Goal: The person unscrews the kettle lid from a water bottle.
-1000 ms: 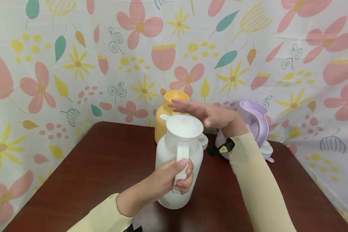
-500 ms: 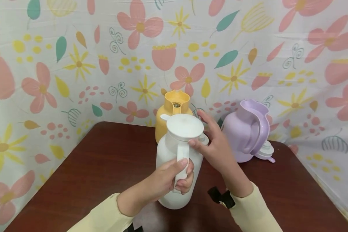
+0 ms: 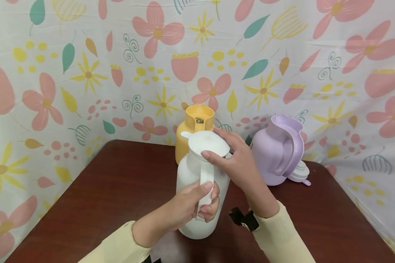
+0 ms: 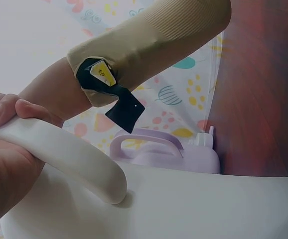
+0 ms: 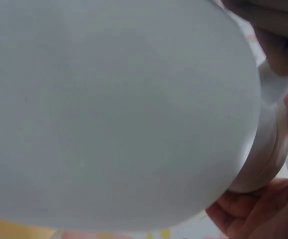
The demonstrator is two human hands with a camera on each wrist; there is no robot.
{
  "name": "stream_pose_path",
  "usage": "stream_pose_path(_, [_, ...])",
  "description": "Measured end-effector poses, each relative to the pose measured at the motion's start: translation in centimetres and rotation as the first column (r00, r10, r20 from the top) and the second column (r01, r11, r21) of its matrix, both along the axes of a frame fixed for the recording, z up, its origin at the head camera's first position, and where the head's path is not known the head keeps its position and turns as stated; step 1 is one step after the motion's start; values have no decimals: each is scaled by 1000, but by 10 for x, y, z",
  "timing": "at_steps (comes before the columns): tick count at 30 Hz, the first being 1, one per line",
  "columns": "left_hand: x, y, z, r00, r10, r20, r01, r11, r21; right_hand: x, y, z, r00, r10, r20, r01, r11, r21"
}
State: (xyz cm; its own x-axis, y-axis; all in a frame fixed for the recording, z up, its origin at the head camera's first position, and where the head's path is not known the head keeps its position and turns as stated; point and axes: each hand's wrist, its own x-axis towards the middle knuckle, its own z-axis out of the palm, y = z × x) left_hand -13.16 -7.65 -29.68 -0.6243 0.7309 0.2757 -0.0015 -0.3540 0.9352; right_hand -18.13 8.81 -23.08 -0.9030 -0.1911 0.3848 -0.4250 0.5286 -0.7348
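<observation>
A white vacuum jug [image 3: 190, 179] stands in the middle of the table, its handle facing me. My left hand [image 3: 184, 206] grips that handle [image 3: 206, 175], fingers wrapped round it and thumb on top, as the left wrist view also shows. On the jug's neck sits a round white lid [image 3: 208, 141] with a small tab toward the left. My right hand [image 3: 238, 159] holds the lid, thumb at the near rim and fingers round the far right side. In the right wrist view the jug's body [image 5: 119, 114] fills most of the picture, with curled fingers [image 5: 233, 209] at the neck.
Behind stands a yellow jug [image 3: 181, 142] with an uncovered mouth, partly hidden by the white one. To the right is a purple jug [image 3: 266, 155], also uncovered, with a white lid [image 3: 299, 172] beside it. A flower-patterned curtain [image 3: 118, 47] hangs behind the dark table [image 3: 118, 182].
My right hand has come down from above and behind the lid to its right side and now holds its rim. The left hand has kept its grip on the handle.
</observation>
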Motion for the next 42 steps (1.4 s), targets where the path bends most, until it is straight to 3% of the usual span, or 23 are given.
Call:
stream_pose_path(4, [0, 0, 0, 1000, -11, -12, 12, 1000, 5, -8, 5, -1, 997, 57, -49, -56, 998, 17])
stream_pose_path(8, [0, 0, 0, 1000, -20, -15, 20, 1000, 9, -22, 16, 1, 978, 202, -56, -201, 979, 37])
stream_pose_path(10, [0, 0, 0, 1000, -21, -13, 21, 1000, 9, -31, 22, 2, 951, 310, -9, -310, 951, 4])
stream_pose_path(12, [1, 0, 0, 1000, -20, -8, 21, 1000, 9, -41, 28, 3, 905, 424, 18, -424, 906, -14])
stream_pose_path(17, [1, 0, 0, 1000, -13, 8, 13, 1000, 7, -66, 33, 3, 753, 658, 22, -658, 753, -18])
stream_pose_path(20, [1, 0, -1, 1000, -14, 12, 14, 1000, 12, -80, 33, 2, 666, 745, 33, -744, 667, -43])
stream_pose_path(23, [0, 0, -2, 1000, -15, 11, 15, 1000, 14, -90, 34, 5, 598, 798, 73, -798, 602, -43])
stream_pose_path(25, [0, 1, -2, 1000, -15, 9, 15, 1000, 15, -96, 35, 8, 534, 838, 113, -839, 541, -52])
stream_pose_path(27, [1, 1, -1, 1000, -14, 8, 14, 1000, 15, -102, 34, 13, 459, 874, 160, -878, 474, -69])
stream_pose_path(32, [1, 1, -2, 1000, -17, -1, 17, 1000, 17, -119, 29, 16, 224, 941, 255, -939, 278, -201])
stream_pose_path(35, [1, 1, -2, 1000, -17, -6, 17, 1000, 19, -126, 25, 19, 104, 948, 301, -944, 190, -271])
stream_pose_path(38, [0, 0, -3, 1000, -10, -2, 10, 1000, 18, -132, 20, 21, 30, 940, 339, -937, 144, -317])
stream_pose_path(42, [1, 1, -2, 1000, -2, 2, 2, 1000, 11, -136, 20, 22, -4, 935, 353, -942, 115, -316])
